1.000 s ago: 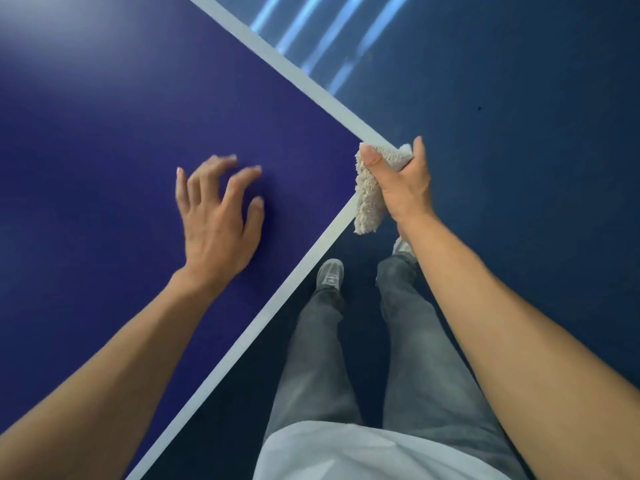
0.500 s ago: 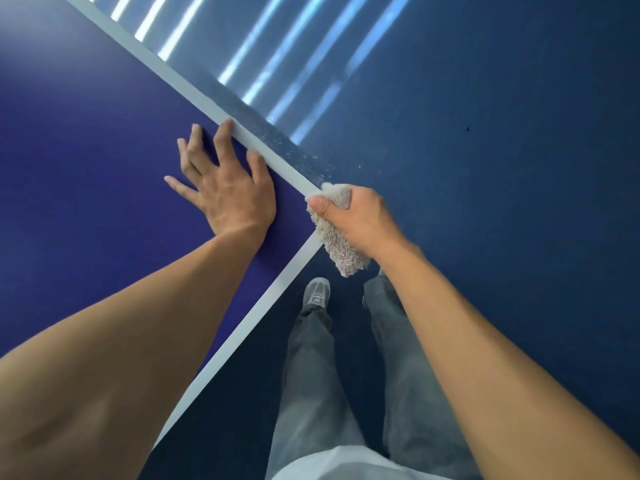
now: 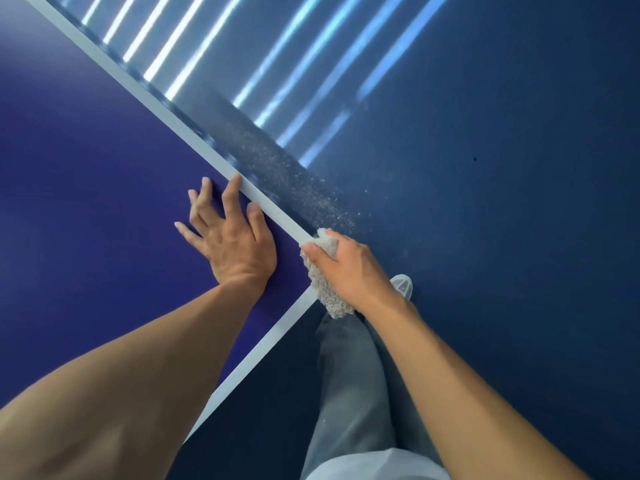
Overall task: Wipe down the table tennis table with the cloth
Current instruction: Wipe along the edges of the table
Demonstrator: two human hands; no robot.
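The table tennis table (image 3: pixel 90 216) is dark blue with white border lines, and its corner sits at the centre of the view. My left hand (image 3: pixel 232 242) rests flat on the top near that corner, fingers spread, fingertips at the white side line. My right hand (image 3: pixel 349 268) grips a beige fluffy cloth (image 3: pixel 325 289) bunched against the table's corner edge; the cloth hangs down past the edge below my thumb.
Dark blue floor (image 3: pixel 485 237) surrounds the table, with bright light stripes at the top. Pale dust specks (image 3: pixel 304 192) lie on the floor beside the table's side edge. My grey-trousered legs (image 3: pixel 349 382) and one shoe (image 3: pixel 401 285) stand right at the corner.
My left hand slid up the table towards the side line and now lies flat near the corner. The right hand with the cloth stays at the corner. The view shifted along the side edge.
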